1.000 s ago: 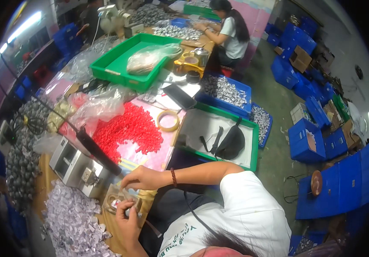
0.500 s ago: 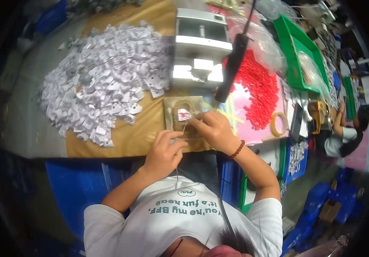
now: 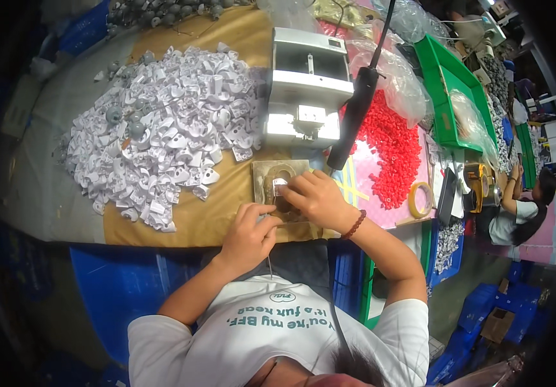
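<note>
A tan square block (image 3: 263, 173) with a rounded recess lies at the table's front edge, in front of me. Inside the recess sits a small white plastic part (image 3: 278, 184), partly covered by my right hand (image 3: 318, 201). That hand's bent fingers press together over the part; whatever they pinch is hidden. My left hand (image 3: 249, 235) is beside the block's near left corner, thumb and fingertips closed on a thin rod (image 3: 269, 264) that sticks out below them toward my shirt.
A heap of white plastic parts (image 3: 168, 135) covers the left side. Behind the block stands a grey-white machine (image 3: 310, 84). A black hand tool (image 3: 353, 122) hangs beside it, near small red pieces (image 3: 391, 151), a tape roll (image 3: 420, 198) and a green tray (image 3: 442, 97). Another person (image 3: 516, 209) sits far right.
My right fingers have moved over the white part, hiding the red piece that showed on it before. My left hand stays near the block's corner. The whole view has shifted slightly.
</note>
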Demonstrator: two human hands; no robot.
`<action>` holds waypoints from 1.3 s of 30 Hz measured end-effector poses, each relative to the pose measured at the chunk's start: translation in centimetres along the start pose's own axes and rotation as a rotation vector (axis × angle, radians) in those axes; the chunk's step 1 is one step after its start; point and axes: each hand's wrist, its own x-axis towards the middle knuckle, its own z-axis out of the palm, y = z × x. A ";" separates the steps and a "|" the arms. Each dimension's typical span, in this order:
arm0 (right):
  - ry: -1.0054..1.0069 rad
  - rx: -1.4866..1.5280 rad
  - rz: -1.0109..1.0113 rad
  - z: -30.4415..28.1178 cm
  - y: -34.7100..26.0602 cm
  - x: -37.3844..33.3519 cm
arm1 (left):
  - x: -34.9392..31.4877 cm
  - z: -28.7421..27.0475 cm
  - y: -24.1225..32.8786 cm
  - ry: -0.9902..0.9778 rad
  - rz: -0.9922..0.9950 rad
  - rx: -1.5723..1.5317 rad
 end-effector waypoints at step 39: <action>0.076 1.384 1.066 -0.6 1.6 0.5 | 2.2 2.2 -3.0 0.078 0.146 0.304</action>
